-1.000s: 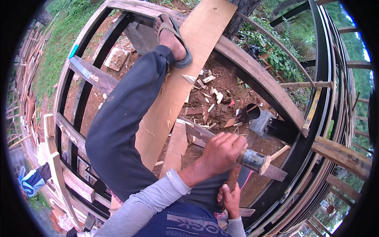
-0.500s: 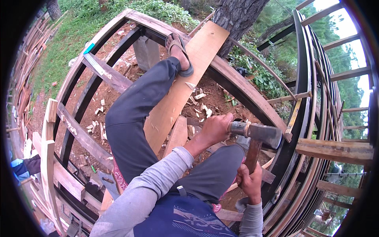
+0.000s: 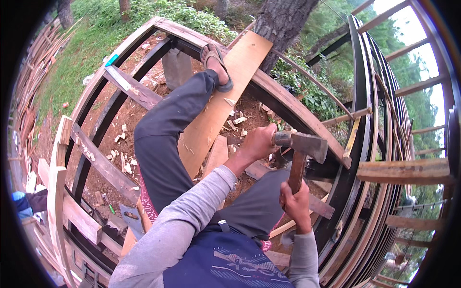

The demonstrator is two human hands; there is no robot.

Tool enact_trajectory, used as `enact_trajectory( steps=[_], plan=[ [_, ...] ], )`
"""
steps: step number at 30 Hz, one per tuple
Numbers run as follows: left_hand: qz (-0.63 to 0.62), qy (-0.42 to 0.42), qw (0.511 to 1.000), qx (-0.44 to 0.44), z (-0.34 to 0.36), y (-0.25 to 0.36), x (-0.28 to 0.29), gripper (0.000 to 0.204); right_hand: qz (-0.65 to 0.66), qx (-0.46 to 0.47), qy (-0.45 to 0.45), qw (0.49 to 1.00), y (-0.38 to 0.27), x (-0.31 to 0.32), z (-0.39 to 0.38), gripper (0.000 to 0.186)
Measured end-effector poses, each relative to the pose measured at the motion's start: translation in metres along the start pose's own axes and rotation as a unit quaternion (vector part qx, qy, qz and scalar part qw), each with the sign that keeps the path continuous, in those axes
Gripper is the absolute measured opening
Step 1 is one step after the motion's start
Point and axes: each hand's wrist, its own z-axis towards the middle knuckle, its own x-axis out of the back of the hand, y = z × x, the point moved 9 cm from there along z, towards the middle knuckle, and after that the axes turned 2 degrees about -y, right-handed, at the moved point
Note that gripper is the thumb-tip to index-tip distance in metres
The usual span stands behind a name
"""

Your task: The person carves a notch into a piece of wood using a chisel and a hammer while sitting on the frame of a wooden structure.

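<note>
My right hand (image 3: pixel 296 201) is closed around the wooden handle of a hammer (image 3: pixel 297 174). Its steel head is round at one end and broad and flat at the other, and stands up beside my left hand (image 3: pixel 259 144). The left fingers are curled shut close to the round end of the head. A dark round-edged object (image 3: pixel 286 154) shows just behind the head, beside those fingers; its kind and what the left hand grips are hidden. Under my sandalled foot (image 3: pixel 217 67) a long pale board (image 3: pixel 235 79) slopes down toward my lap, with shavings on it.
Dark-edged timber frames (image 3: pixel 307 115) surround me, with a tree trunk (image 3: pixel 283 29) behind. Wood chips (image 3: pixel 126 165) litter the reddish soil. A handsaw (image 3: pixel 132 220) rests by my left thigh. Upright pieces of wood (image 3: pixel 56 206) and someone's blue sleeve (image 3: pixel 21 204) are at far left.
The hammer and my right hand have shifted up and to the left. My left hand has moved slightly the same way, and more of the dark round-edged object shows. The board and foot stay put.
</note>
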Motion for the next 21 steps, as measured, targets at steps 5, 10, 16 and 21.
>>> enact_trajectory(
  steps=[5,10,16,21],
  plan=[
    [0.022,0.022,0.999,0.009,-0.009,-0.006,0.016,0.035,0.084,-0.195,-0.207,0.955,-0.024,0.009,0.024,0.027],
    [0.002,0.027,1.0,-0.002,-0.008,-0.008,0.011,0.033,0.489,0.197,0.085,0.845,-0.136,0.181,0.079,0.016],
    [0.027,-0.001,1.0,0.011,-0.006,-0.017,0.007,0.031,0.048,-0.002,-0.093,0.994,0.007,-0.033,-0.011,0.017],
    [-0.106,0.059,0.993,-0.017,-0.047,-0.016,0.051,0.025,0.115,-0.152,-0.257,0.947,0.001,-0.023,-0.044,0.019]
  ],
)
